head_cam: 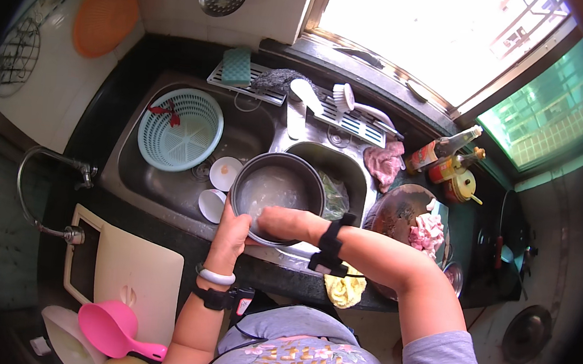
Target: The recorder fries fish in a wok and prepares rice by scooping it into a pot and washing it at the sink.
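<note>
A round dark-rimmed metal pot (279, 177) with cloudy whitish water in it stands over the divider of a double sink. My left hand (233, 231) grips the pot's near left rim, thumb on the wall. My right hand (282, 224) reaches over the near right rim into the pot; its fingertips are down inside and what they touch is hidden. Two small white bowls (225, 173) lie in the left basin beside the pot. Farther left in that basin sits a light blue plastic colander (180, 129) with a red thing at its rim. A plastic bag with green leaves (334, 196) lies in the right basin.
Behind the sink are the faucet (297, 115), a green sponge (236, 67) and a white scrub brush (344, 97). To the right are a pink cloth (383, 165), bottles (442, 148) and a round cutting board (398, 212) with raw meat (427, 232). A yellow cloth (345, 289) hangs at the counter's front edge.
</note>
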{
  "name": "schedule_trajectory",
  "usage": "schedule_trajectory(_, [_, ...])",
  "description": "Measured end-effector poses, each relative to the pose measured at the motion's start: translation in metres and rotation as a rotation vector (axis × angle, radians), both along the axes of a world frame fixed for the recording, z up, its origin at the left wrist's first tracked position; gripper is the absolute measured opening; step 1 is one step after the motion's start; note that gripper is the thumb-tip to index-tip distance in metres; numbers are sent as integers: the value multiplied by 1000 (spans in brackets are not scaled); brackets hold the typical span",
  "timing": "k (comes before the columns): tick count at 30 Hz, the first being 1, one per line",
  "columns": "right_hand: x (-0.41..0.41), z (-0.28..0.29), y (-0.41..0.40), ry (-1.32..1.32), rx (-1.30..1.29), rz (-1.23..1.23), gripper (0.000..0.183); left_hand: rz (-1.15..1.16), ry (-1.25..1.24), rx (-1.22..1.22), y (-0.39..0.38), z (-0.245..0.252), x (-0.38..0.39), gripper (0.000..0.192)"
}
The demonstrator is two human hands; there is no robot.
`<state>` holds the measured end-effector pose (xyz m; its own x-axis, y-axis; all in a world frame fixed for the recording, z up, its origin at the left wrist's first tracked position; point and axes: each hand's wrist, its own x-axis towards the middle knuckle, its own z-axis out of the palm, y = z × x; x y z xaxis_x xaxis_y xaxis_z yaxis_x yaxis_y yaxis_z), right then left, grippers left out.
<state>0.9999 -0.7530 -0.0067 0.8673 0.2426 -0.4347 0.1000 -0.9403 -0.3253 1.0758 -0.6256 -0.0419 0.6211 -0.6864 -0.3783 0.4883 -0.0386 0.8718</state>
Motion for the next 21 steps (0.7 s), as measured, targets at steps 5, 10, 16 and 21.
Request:
schedule_trajectory(5, [40,-47,-23,-375,13,87,18,-72,-33,0,-6,0,0,78])
schedule_trajectory(10, [11,-27,-45,-272,-229,-143,23,-34,23,-38,-2,12,2,76])
schedule_trajectory(16, [-15,-23,-16,-96,-196,22,14,28,121,0,-5,30,-2,78])
schedule_trajectory(21, [24,-30,-10,-417,173,-112,20,6,72,71,-7,24,-3,78])
